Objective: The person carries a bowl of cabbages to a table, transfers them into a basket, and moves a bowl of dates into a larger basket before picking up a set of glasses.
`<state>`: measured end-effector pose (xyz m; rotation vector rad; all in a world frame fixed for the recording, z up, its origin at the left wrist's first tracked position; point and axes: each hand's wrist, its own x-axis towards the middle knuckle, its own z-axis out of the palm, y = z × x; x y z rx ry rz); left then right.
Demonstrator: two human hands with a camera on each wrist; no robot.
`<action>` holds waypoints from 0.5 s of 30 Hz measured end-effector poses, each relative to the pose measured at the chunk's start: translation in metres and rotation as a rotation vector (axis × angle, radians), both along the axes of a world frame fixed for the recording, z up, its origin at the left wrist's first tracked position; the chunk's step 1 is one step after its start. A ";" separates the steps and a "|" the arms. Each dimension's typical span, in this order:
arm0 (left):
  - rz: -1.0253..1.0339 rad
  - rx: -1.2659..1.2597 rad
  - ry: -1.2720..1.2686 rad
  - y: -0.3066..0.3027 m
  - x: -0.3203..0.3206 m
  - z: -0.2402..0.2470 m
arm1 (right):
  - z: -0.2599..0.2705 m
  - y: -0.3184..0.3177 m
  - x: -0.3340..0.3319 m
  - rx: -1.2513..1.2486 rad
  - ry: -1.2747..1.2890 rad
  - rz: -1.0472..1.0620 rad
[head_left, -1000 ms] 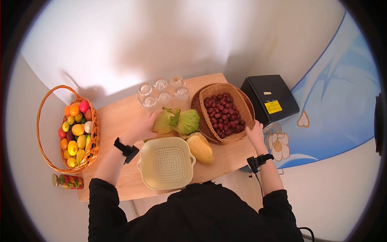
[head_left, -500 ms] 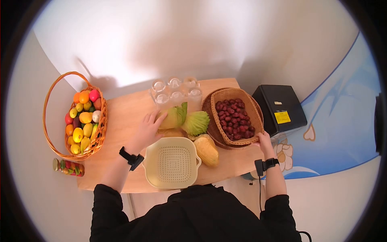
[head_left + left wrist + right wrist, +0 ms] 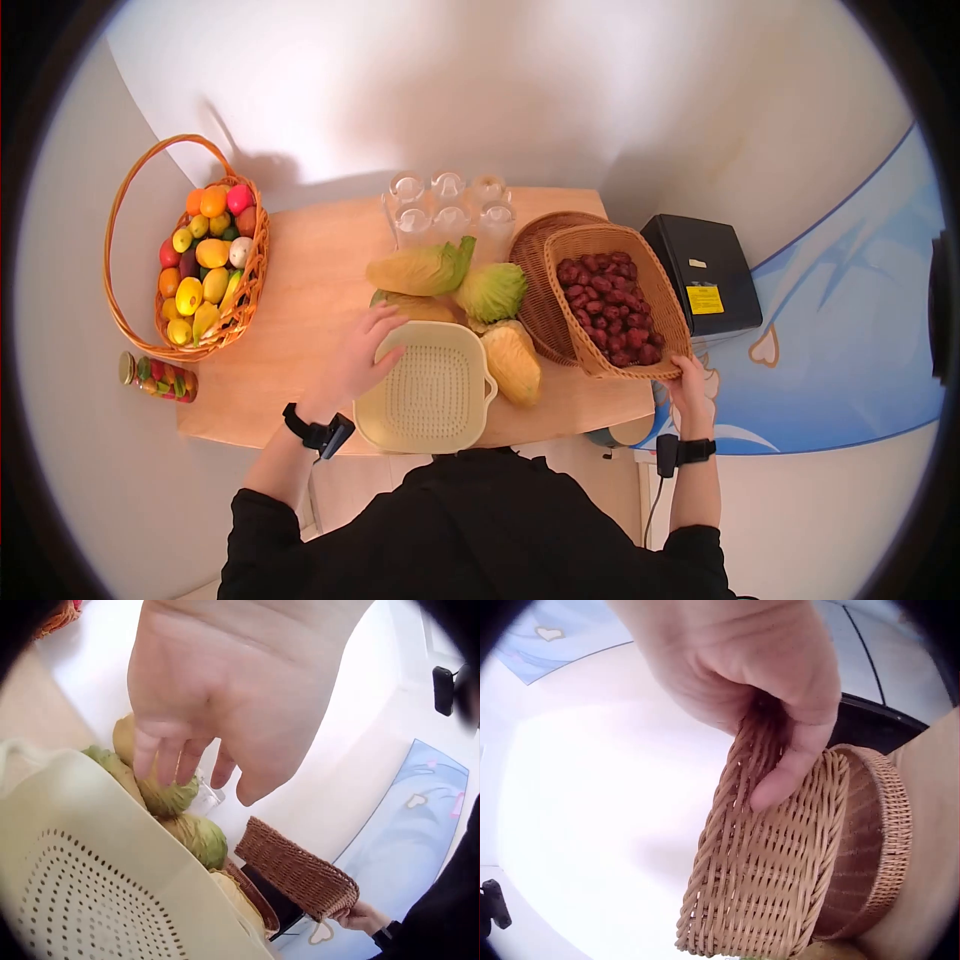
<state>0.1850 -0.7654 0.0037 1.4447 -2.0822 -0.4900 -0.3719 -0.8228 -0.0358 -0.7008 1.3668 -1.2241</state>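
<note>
Six glasses (image 3: 452, 222) stand behind cabbages (image 3: 490, 293); the right hand (image 3: 691, 395) grips a basket (image 3: 765, 870) near a box (image 3: 703, 270); the left hand (image 3: 352, 362), fingers apart, is by the colander (image 3: 425, 400).

The person wears a black top (image 3: 480, 530) with creased sleeves (image 3: 265, 530) ending partway along the forearms. A black strap (image 3: 294, 418) circles the left wrist, another (image 3: 697, 451) the right; each carries a small dark box (image 3: 339, 436), with a thin cable (image 3: 653, 512) below the right one.
</note>
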 end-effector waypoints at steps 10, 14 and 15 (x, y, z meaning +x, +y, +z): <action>-0.060 0.159 0.314 0.026 -0.042 0.015 | 0.089 0.032 0.031 -0.051 -0.012 0.183; 0.040 0.161 0.547 0.033 -0.052 0.014 | 0.110 0.024 0.064 0.014 -0.002 0.368; 0.103 0.232 0.817 0.035 -0.052 0.008 | 0.113 0.020 0.070 0.038 0.001 0.436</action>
